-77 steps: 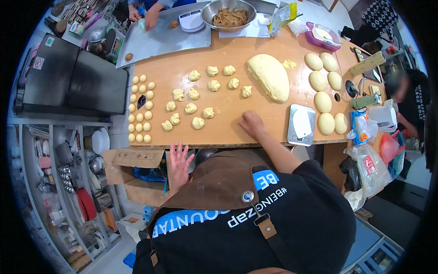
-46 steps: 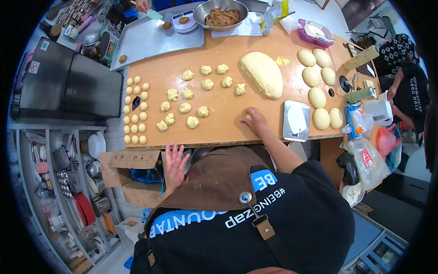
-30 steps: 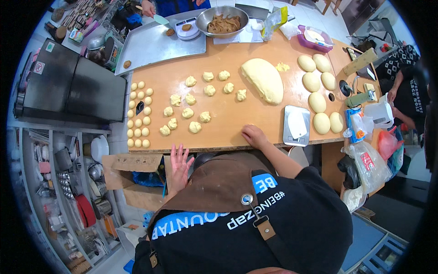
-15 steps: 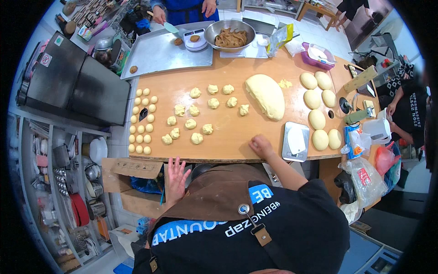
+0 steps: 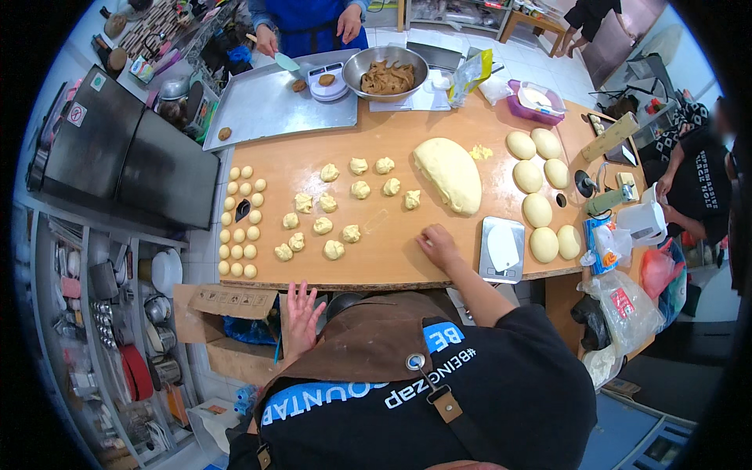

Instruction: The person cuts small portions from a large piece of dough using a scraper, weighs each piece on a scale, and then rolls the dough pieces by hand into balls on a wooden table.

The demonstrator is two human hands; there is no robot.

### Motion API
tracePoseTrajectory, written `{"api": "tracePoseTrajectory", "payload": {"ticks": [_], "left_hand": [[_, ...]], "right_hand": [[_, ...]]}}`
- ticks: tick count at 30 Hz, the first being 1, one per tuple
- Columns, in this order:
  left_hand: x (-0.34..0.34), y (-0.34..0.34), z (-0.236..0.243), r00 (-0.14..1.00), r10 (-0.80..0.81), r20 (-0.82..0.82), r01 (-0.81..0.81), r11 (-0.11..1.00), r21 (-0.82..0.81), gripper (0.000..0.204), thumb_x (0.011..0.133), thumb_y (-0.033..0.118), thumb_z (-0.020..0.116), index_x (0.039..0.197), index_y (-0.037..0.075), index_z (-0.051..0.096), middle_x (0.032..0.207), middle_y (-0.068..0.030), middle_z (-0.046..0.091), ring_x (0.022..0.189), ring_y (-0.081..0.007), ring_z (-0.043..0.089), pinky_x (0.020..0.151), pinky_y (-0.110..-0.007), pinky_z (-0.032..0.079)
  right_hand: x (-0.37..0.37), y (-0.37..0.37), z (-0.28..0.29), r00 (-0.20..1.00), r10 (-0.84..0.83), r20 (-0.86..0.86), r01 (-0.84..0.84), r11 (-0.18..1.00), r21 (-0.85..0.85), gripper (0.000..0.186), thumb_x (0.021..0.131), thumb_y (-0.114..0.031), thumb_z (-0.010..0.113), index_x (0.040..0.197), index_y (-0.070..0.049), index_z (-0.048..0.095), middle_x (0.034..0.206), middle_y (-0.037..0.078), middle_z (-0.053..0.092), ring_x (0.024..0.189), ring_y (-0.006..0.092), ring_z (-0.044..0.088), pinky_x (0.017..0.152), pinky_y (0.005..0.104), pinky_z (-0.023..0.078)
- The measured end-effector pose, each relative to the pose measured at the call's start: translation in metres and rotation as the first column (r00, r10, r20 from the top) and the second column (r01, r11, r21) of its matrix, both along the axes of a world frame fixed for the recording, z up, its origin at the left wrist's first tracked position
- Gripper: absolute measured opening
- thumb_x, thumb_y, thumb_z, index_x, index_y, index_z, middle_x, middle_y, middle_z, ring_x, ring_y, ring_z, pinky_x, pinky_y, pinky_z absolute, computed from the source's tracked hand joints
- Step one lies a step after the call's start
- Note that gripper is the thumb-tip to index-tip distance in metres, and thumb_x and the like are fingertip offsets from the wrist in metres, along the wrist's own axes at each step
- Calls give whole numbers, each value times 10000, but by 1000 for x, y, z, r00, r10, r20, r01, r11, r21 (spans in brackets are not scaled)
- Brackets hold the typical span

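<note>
My right hand (image 5: 439, 247) rests on the wooden table, curled closed with the palm side down; anything under its fingers is hidden. It lies between the large mass of yellow dough (image 5: 449, 176) and the flat kitchen scale (image 5: 501, 249), which bears a white dough scraper (image 5: 502, 246). At the table's near edge, my left hand (image 5: 301, 317) is raised with fingers spread and holds nothing. Rough dough pieces (image 5: 334, 250) lie scattered beyond it. Small smooth dough balls (image 5: 237, 251) stand in rows at the left, and large smooth dough rounds (image 5: 537, 211) at the right.
Across the table, a person's hand (image 5: 267, 41) holds a pale spatula (image 5: 287, 63) over a metal tray (image 5: 258, 102). Beside it are a small scale (image 5: 327, 88) and a steel bowl (image 5: 352, 80) of brown filling. Another person (image 5: 701, 176) stands right. An open carton (image 5: 227, 301) sits left.
The view has shifted a little. My right hand has slid slightly farther in over the table, still curled. My left hand stays spread by the edge.
</note>
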State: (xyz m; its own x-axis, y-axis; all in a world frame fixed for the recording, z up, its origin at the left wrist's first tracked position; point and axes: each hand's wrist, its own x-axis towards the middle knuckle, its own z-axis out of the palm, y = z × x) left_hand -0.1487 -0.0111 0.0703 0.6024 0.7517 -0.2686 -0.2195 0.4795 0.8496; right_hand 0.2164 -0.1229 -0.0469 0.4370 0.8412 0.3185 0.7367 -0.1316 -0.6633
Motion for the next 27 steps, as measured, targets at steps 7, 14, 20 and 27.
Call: {"api": "tracePoseTrajectory", "payload": {"ticks": [7,14,20,27], "left_hand": [[0,3,-6,995,-97,30,93,989,114,815,890,218,578,1487,141,29,1526,-123,150,1380,-298,226,1057,-435,303],[-1,2,-5,998,-56,-7,57,998,42,846,880,246,598,1488,140,20,1530,-119,143,1380,-298,225,1056,-424,306],[-10,6,-17,993,-100,56,94,991,100,816,897,238,573,1488,136,21,1532,-126,134,1387,-298,216,1061,-426,300],[-1,3,-7,997,-72,2,72,996,54,835,884,270,583,1490,142,23,1534,-130,127,1388,-297,211,1050,-433,304]], "right_hand": [[-32,-20,-18,988,151,-41,-150,988,24,160,783,-132,678,826,-46,550,799,140,567,781,337,554,691,425,459],[-23,17,-2,999,-14,-30,14,1000,-6,172,762,-108,681,846,-39,547,788,147,561,784,339,555,693,415,455],[-27,-25,-11,993,112,-46,-113,994,0,209,744,-138,702,851,-45,548,792,138,562,783,341,557,706,423,462],[-39,6,-5,998,70,8,-70,996,-60,220,752,-141,697,895,-42,561,820,136,560,814,338,547,730,420,464]]}}
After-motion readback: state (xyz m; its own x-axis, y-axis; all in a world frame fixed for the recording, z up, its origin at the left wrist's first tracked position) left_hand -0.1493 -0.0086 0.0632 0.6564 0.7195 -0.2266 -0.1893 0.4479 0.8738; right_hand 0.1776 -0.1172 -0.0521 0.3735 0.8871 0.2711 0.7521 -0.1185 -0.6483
